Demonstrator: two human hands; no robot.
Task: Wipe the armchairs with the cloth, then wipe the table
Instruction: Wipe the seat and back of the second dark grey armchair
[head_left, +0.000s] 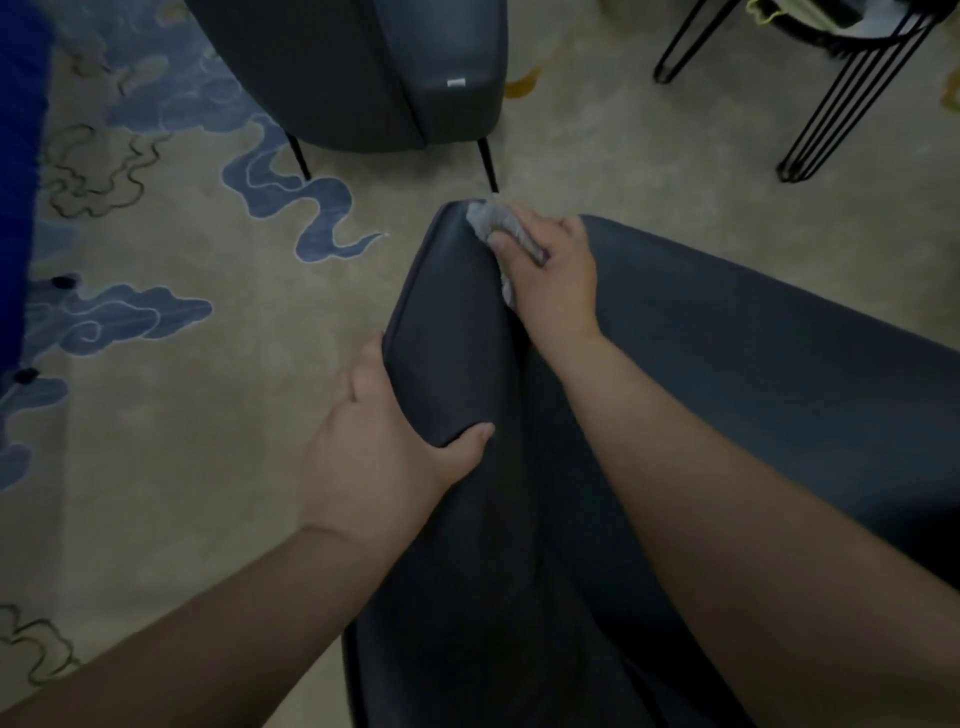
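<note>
while left hand (384, 441) grips armchair (457, 332), right hand (550, 270) pinches cloth (493, 218).

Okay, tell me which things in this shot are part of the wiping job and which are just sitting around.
Part of the job:
- grey cloth, gripped by the right hand
- near armchair, its cushion edge held by the left hand
- second armchair, across the rug

Just there:
- patterned rug
- black wire legs at top right; what they carry is cut off
</note>
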